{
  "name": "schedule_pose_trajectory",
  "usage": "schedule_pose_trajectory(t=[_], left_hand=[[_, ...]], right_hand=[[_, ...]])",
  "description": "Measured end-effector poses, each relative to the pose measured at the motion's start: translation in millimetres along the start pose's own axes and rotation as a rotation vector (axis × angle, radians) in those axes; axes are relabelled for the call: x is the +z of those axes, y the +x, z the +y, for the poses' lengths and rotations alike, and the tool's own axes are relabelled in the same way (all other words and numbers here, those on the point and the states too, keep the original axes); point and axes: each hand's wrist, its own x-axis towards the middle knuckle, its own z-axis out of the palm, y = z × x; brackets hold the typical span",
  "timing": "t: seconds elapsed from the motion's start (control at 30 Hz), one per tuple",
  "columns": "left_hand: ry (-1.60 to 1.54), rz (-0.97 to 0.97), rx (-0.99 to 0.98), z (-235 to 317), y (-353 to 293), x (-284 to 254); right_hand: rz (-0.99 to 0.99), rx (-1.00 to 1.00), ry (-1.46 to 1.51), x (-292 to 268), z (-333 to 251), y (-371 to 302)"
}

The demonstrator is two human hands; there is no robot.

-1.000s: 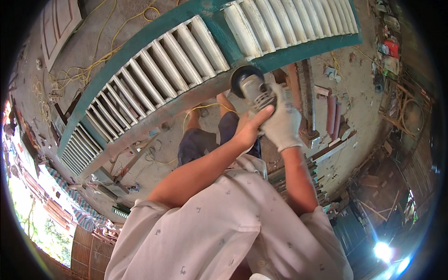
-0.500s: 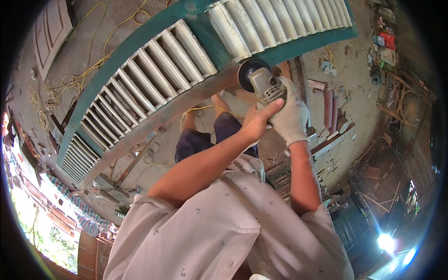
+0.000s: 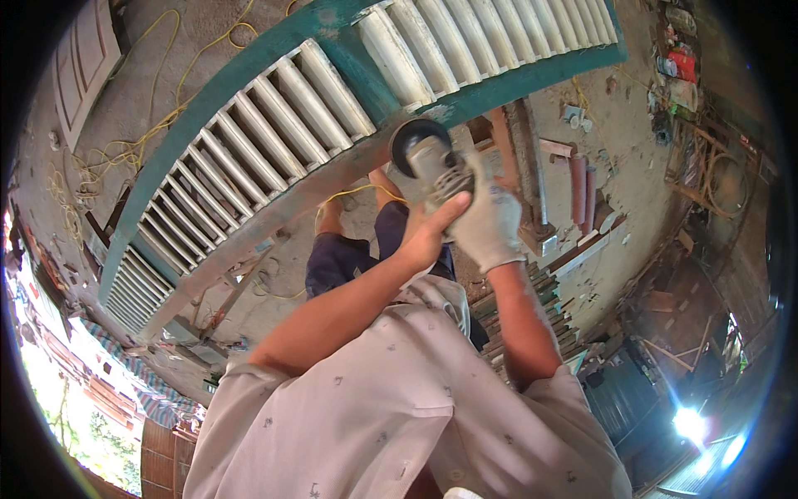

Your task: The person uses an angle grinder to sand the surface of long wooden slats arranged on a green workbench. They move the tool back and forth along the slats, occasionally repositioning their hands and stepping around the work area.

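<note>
Both my hands are on an angle grinder (image 3: pixel 434 168) with a round black disc (image 3: pixel 406 150). My left hand (image 3: pixel 431 235) is bare and wraps the rear of its body, thumb on top. My right hand (image 3: pixel 492 223), in a pale work glove, grips the body from the right side. The disc lies against the near rail of a louvered wooden shutter (image 3: pixel 378 73), just below the green post between two slat panels. Its frame is green and the slats are whitish. Left of the disc the rail looks brownish and stripped; to the right it is green with a scuffed spot.
Yellow cable (image 3: pixel 137 150) lies coiled on the floor at the far left, near a panelled door leaf (image 3: pixel 86 71). Wooden offcuts (image 3: pixel 579 191) and a stack of slats (image 3: pixel 525 309) lie to the right. My legs stand under the shutter's near edge, by another yellow cord.
The grinder and both hands have moved left and slightly nearer along the rail. A scuffed spot on the green rail now shows where the disc was. Both hands keep their hold.
</note>
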Motion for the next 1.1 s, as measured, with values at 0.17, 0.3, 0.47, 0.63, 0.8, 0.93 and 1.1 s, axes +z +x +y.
schedule_pose_trajectory(t=[0.17,0.3,0.47,0.63,0.8,0.93,1.1], left_hand=[[-0.039,-0.054,-0.096,10.6,38.6,59.9],[-0.007,-0.128,-0.249,5.7,63.6,76.5],[0.037,-0.149,-0.059,5.0,34.8,79.9],[0.049,0.027,-0.056,2.4,-19.6,37.7],[-0.142,0.170,-0.040,-7.7,-62.7,-19.5],[-0.319,0.189,0.045,-2.0,-75.9,-35.8],[-0.338,0.143,0.021,-2.3,-63.3,-39.7]], right_hand=[[0.103,-0.017,-0.055,-44.3,29.8,25.1],[0.180,0.052,-0.030,-57.1,53.2,30.9],[0.241,-0.022,0.147,-60.2,49.9,5.5],[0.056,-0.169,0.157,-32.7,11.5,-15.7],[-0.096,-0.312,0.145,26.8,-15.1,-24.7],[-0.166,-0.345,0.044,43.0,-43.6,-24.1],[-0.205,-0.337,-0.019,35.3,-45.9,-9.5]])
